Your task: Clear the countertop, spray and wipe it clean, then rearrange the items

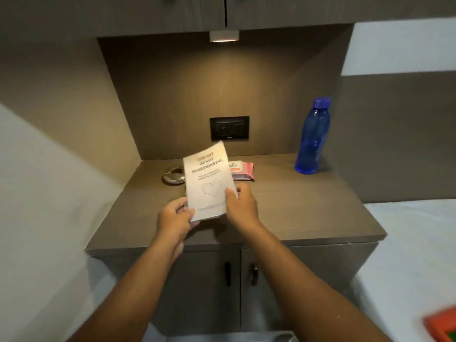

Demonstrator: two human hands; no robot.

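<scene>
**White paperback held over brown tabletop**

Brown wood-grain tabletop (296, 206), set in a lit niche between pale walls. Left to right:

- Round metal dish (173, 176), shiny, resting at the left rear of the tabletop, just beside the book's left edge.
- Left hand (175, 219), reached in from below, thumb on the cover and fingers curled under; grip clenched on the book's lower left corner.
- White paperback book (208, 180), titled "The Art of Not Overthinking", heart outline on the cover; held tilted, top edge leaning away toward the back wall, over the middle of the tabletop. Whether its lower edge touched the surface: could not tell.
- Right hand (241, 206), thumb pressed on the cover's lower right edge, fingers wrapped behind; grip grasping the same book.
- Pink wipes packet (243, 170), lying flat behind the book, partly hidden by its right edge.
- Black socket plate (229, 128), mounted on the back wall above the packet.
- Blue water bottle (312, 137), upright with cap on, at the right rear corner, well apart from the book.
- Orange object (441, 325), blurred, at the lower right on a pale surface beside the cabinet.

Below the tabletop: two cabinet doors (209, 287) with dark handles, closed.
</scene>
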